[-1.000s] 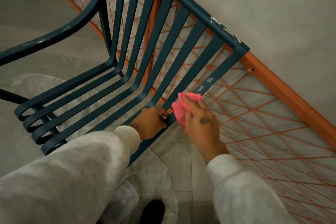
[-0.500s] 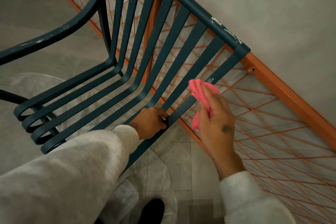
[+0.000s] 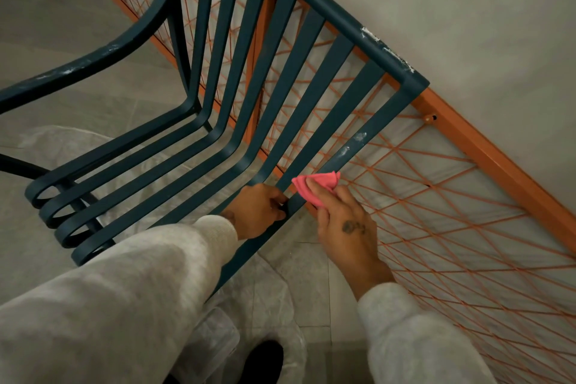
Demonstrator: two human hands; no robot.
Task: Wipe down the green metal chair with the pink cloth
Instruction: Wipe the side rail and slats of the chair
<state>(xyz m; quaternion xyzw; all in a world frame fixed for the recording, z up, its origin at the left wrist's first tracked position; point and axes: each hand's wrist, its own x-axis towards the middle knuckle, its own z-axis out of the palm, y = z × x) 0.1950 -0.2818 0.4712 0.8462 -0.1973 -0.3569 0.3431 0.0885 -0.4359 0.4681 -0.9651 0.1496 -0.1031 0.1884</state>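
The dark green metal chair (image 3: 237, 97) fills the upper left, its slats running from the seat up into the backrest. My left hand (image 3: 258, 212) grips the rightmost slat low down, near the seat bend. My right hand (image 3: 346, 224) holds the folded pink cloth (image 3: 316, 185) and presses it against the outer side bar of the backrest, just right of my left hand. White smears (image 3: 352, 145) show on that bar above the cloth, and more along the top rail (image 3: 386, 50).
An orange metal frame (image 3: 486, 153) with a crossed wire mesh (image 3: 436, 196) stands right behind the chair, against a grey wall. Crumpled clear plastic sheeting (image 3: 265, 299) lies on the tiled floor under the chair. A dark shoe (image 3: 265, 358) shows at the bottom.
My right hand slid the cloth up the side bar, then back down to just beside my left hand. My left hand has kept its grip.
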